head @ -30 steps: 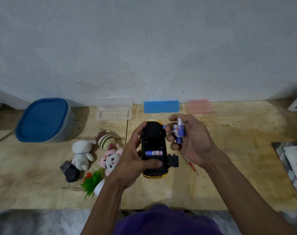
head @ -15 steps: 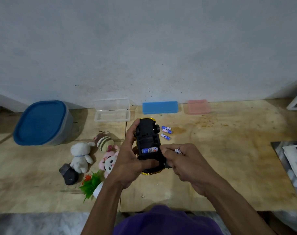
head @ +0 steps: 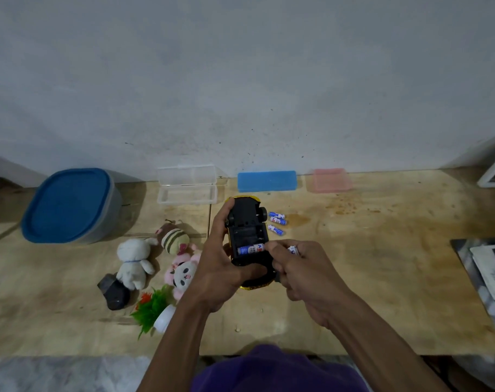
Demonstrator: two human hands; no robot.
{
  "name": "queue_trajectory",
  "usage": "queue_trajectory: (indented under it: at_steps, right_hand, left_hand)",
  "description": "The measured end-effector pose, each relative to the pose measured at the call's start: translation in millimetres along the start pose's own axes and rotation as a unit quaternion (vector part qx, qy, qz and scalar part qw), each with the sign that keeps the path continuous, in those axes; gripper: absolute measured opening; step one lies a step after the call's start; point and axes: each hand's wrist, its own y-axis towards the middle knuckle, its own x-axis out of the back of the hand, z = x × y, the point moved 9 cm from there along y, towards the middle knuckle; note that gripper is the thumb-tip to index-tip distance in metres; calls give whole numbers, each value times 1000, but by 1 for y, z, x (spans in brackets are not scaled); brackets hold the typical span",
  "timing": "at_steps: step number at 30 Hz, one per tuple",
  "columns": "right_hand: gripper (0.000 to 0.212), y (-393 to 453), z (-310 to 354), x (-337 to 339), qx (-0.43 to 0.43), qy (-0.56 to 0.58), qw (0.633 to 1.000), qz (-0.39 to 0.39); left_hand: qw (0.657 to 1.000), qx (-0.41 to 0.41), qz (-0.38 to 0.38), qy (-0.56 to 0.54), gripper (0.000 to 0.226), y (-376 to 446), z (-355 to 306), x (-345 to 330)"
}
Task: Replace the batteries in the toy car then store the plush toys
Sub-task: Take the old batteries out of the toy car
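left hand [head: 220, 267] clamped round upturned black-yellow plastic toy car [head: 247, 236] above wooden table [head: 382, 264] | right hand [head: 302, 267] pinching blue-white battery [head: 293, 249] at car's right | one battery in bay [head: 250, 248] | three loose batteries [head: 277, 222] right of car | plush toys [head: 155, 258] left of car

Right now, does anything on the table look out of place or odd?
Three loose batteries lie scattered on the table beside the upturned car, where they might roll. A small plant lies tipped on its side near the plush toys.
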Motion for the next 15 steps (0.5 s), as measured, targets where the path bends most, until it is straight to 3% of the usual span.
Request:
queue_trajectory:
  at_steps: [3, 7, 12, 15]
  right_hand:
    - [31, 3, 2, 3, 24, -42, 998, -27]
    - [19, -1, 12, 2, 76, -46, 995, -47]
    - [8, -6, 31, 5, 181, -196, 955, -127]
    - [10, -3, 31, 5, 206, -195, 949, -141]
  left_hand:
    - [1000, 4, -5, -6, 115, 1, 3, 2]
    - [1000, 21, -9, -14, 117, 1, 10, 4]
    - [998, 46, -14, -36, 119, -2, 21, 2]
    - [998, 47, -12, -35, 118, -2, 23, 1]
